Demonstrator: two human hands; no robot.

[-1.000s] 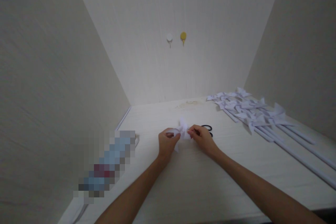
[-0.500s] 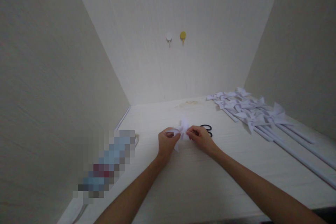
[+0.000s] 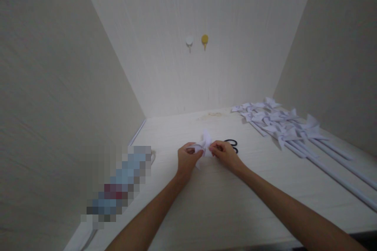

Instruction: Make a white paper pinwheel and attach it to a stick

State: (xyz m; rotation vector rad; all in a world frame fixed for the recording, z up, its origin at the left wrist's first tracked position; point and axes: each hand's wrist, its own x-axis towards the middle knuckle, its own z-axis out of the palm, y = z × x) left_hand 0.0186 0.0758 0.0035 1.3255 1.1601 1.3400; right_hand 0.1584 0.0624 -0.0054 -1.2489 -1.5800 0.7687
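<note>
A small folded piece of white paper is pinched between both my hands over the middle of the pale table. My left hand has its fingers closed on the paper's left side, thumb on top. My right hand grips the right side with fingertips pressed together. Just behind my right hand lie black scissors, partly hidden by it.
A heap of finished white paper pinwheels on long white sticks lies at the right, the sticks running toward the table's near right edge. A blurred-out object sits at the left edge. Walls close in on three sides; two small hooks hang on the back wall.
Both hands have stayed in place. The fingers shifted slightly on the paper, whose upper tip now stands a little higher.
</note>
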